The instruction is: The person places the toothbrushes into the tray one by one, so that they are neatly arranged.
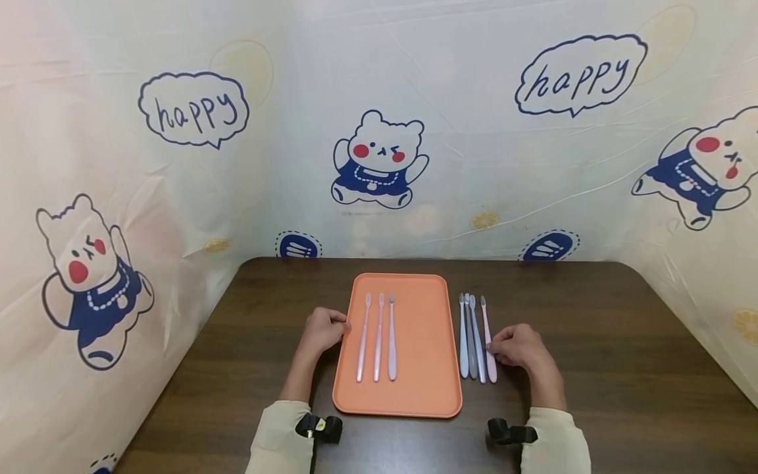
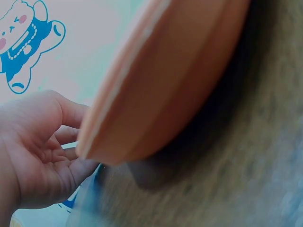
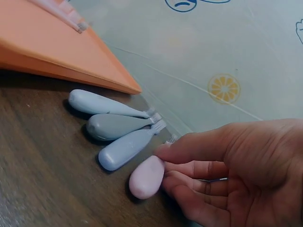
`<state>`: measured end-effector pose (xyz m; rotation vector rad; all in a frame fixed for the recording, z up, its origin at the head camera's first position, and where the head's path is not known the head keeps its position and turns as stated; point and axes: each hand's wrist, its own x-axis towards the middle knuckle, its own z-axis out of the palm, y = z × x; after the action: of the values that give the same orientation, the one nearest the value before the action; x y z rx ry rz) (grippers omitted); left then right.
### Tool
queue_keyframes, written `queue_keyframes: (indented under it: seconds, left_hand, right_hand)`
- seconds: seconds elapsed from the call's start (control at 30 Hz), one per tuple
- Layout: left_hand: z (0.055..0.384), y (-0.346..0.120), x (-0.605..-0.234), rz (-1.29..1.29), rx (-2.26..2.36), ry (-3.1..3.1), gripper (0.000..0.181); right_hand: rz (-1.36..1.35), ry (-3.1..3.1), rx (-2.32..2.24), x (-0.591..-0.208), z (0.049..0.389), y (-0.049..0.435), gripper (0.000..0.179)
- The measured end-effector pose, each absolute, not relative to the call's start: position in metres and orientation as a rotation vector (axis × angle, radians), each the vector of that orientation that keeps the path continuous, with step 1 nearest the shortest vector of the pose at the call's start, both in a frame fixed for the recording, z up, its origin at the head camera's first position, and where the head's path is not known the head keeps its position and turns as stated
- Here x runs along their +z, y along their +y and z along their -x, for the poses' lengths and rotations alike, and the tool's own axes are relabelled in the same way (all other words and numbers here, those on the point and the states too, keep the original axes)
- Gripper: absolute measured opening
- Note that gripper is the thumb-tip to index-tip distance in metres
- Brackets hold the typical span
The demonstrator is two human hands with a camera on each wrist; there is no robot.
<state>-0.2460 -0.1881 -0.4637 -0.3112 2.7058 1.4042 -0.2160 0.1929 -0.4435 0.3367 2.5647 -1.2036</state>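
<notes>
Pinching the pink toothbrush [image 3: 147, 178]: your right hand [image 1: 519, 344] | Your left hand [image 1: 325, 329] grips tray [image 1: 423, 342] | Sideways slip could scatter neighbouring toothbrushes [image 3: 124, 149]

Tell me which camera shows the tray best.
The head view: it takes in the tray from above, three brushes on it and all four corners in frame. The left wrist view shows only its edge and outer side; the right wrist view, just a part.

Half-hidden slender pale-pink toothbrush [image 3: 147, 177], cropped orange rectangular tray [image 2: 156, 71]
In the right wrist view, my right hand [image 3: 236, 165] covers the brush's middle; both wrist views cut off the tray; its rim hides some fingertips of my left hand [image 2: 35, 151]; the brown wood-grain tabletop [image 2: 232, 156] blurs there.
</notes>
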Motion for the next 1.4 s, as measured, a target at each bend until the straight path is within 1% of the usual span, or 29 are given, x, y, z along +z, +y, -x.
queue_keyframes:
  seconds: [0.27, 0.57, 0.87, 1.03, 1.27, 1.4]
  left_hand:
    - [0.245, -0.188, -0.463, 0.297, 1.409, 2.711, 0.023]
    - [0.245, -0.188, -0.464, 0.3, 1.41, 2.7, 0.023]
    - [0.245, -0.188, -0.462, 0.32, 1.413, 2.698, 0.023]
    - [0.244, -0.188, -0.462, 0.327, 1.413, 2.7, 0.023]
    - [0.244, -0.188, -0.463, 0.322, 1.403, 2.714, 0.022]
    - [0.244, -0.187, -0.461, 0.337, 1.398, 2.702, 0.022]
  right_hand:
    - [-0.432, 2.593, -1.135, -0.441, 0.216, 0.188, 0.021]
    - [-0.398, 2.673, -0.955, -0.439, 0.215, 0.185, 0.026]
    - [-0.401, 2.728, -0.889, -0.439, 0.217, 0.183, 0.029]
    - [-0.403, 2.711, -0.929, -0.441, 0.217, 0.186, 0.03]
    - [-0.385, 2.631, -1.088, -0.439, 0.215, 0.193, 0.024]
    - [-0.373, 2.608, -1.13, -0.436, 0.215, 0.196, 0.025]
